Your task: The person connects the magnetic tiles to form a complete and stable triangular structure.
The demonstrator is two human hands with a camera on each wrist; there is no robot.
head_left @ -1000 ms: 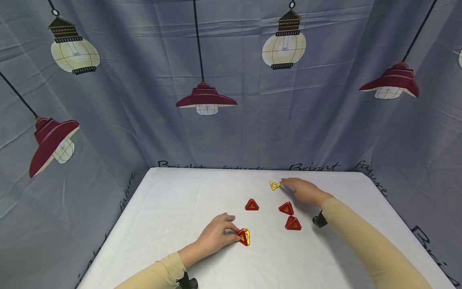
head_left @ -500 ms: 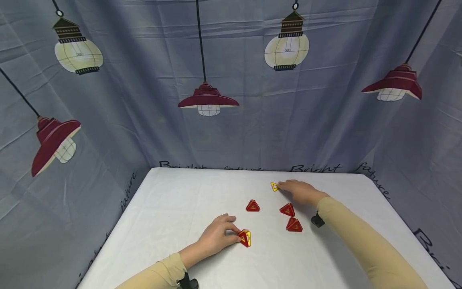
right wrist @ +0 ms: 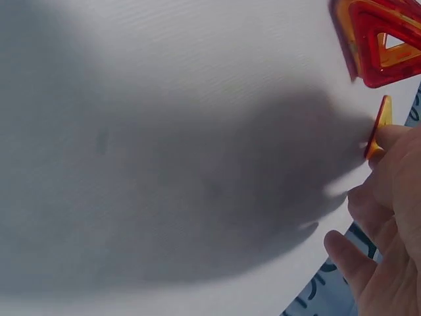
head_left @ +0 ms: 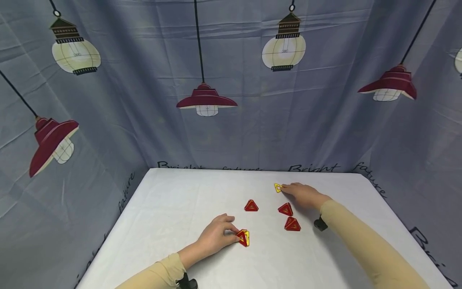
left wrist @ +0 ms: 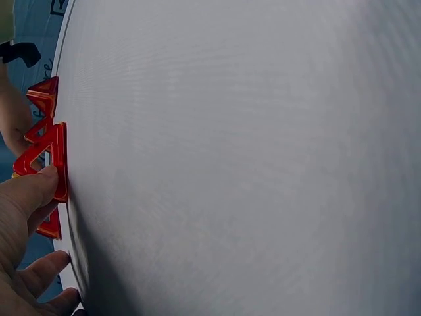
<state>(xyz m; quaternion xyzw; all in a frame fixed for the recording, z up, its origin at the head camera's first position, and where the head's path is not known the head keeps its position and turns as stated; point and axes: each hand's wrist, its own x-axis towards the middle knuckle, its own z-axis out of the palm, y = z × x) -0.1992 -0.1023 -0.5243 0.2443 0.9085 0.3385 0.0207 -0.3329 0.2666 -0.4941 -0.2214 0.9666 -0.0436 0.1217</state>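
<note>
In the head view my left hand (head_left: 216, 235) pinches a small pyramid of red and yellow triangle building tiles (head_left: 243, 237), close over the near middle of the white table (head_left: 173, 192). Its thumb lies against the red face (left wrist: 60, 158) in the left wrist view, with the other fingers spread below. Farther back on the right, my right hand (head_left: 303, 194) has its fingertips on a yellow triangle building tile (head_left: 276, 187). The right wrist view shows a thin red edge on this yellow tile (right wrist: 380, 122); fingers grip its near corner and hide part of it.
Three red tile pyramids stand between the hands: the left pyramid (head_left: 251, 206), the upper right pyramid (head_left: 286, 209) and the lower right pyramid (head_left: 292, 224). A grey-blue curtain (head_left: 245, 136) with printed lamps hangs behind the table and along both sides.
My right hand has come onto the yellow tile, which has shifted slightly right and toward me. The left hand and its tile pyramid stay in place.
</note>
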